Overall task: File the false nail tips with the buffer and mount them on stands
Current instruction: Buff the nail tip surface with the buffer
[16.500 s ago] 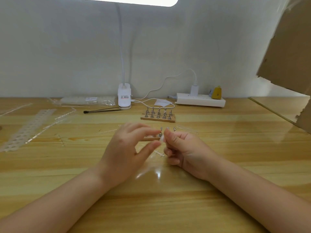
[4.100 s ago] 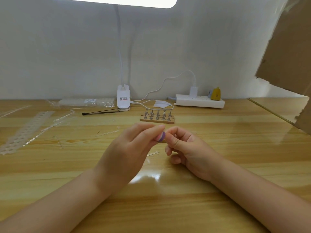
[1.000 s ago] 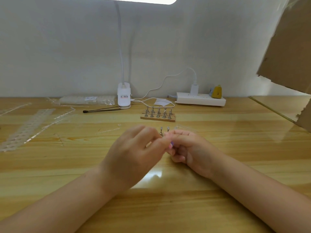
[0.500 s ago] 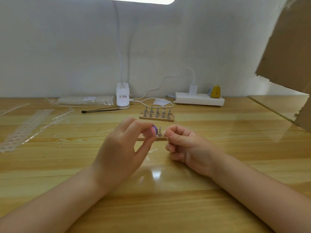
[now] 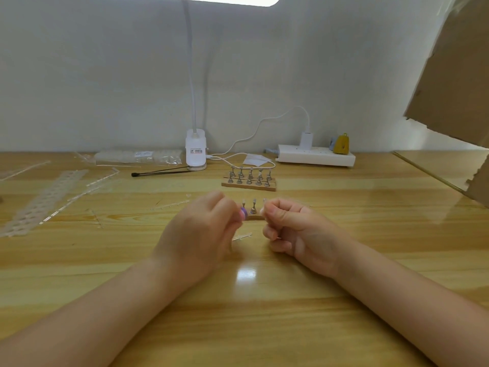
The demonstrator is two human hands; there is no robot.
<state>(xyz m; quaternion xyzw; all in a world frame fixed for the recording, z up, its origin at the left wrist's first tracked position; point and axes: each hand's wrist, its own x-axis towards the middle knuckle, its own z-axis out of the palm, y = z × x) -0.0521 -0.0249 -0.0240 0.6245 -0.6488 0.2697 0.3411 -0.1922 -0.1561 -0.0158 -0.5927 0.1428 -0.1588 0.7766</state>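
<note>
We worked at a glossy wooden desk [image 5: 264, 327] set against a plain pale wall [image 5: 105, 75], with a lamp's bright panel [image 5: 232, 0] shining along the top edge and its glare spotting the varnish near our wrists. The lamp's white clip base [image 5: 195, 153] stood at the back of the desk, a thin black stick [image 5: 158, 172] lying just in front of it. To the right sat a white power strip [image 5: 316, 157] with a charger plugged in and a small yellow object [image 5: 341, 144] on its far end. A sheet of brown cardboard [image 5: 455, 70] leaned in at the upper right. Clear plastic strips [image 5: 45, 200] lay scattered at the left, and a clear packet [image 5: 137, 156] rested near the wall.

Our left hand [image 5: 201, 234] pinched the small purple buffer [image 5: 243, 213] between thumb and fingertips. Our right hand [image 5: 299, 229] was curled, its thumb and forefinger pinching what looked like a pale nail tip [image 5: 262, 211], too small to make out well. Between the hands a near wooden stand [image 5: 253, 209] showed a few metal pegs; a second rack of pegs [image 5: 250, 180] stood farther back.
</note>
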